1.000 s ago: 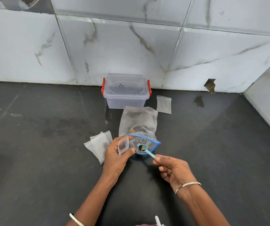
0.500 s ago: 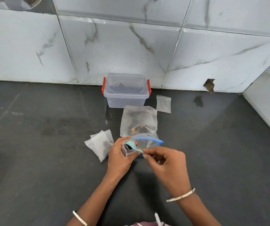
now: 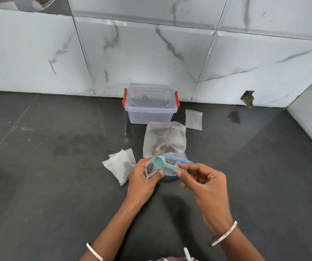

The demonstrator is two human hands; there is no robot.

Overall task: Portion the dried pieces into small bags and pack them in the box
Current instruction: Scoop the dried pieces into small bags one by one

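Bag (image 3: 150, 169) pinched open in the left hand (image 3: 142, 183), scoop (image 3: 159, 162) tipped at its mouth, handle pinched by the right hand (image 3: 206, 183). Looks like mid-fill. Next up, probably seal it shut; box (image 3: 150, 104) sits well beyond both hands, lid on.

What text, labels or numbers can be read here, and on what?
"71" or similar: dark handwritten mark on the lid of the clear plastic box with red clips; second character unclear.
Whitish print on a dark patch of the large clear bag with a blue zip rim: too blurred to read.
No print visible on the teal plastic scoop or the small clear bag beside it.
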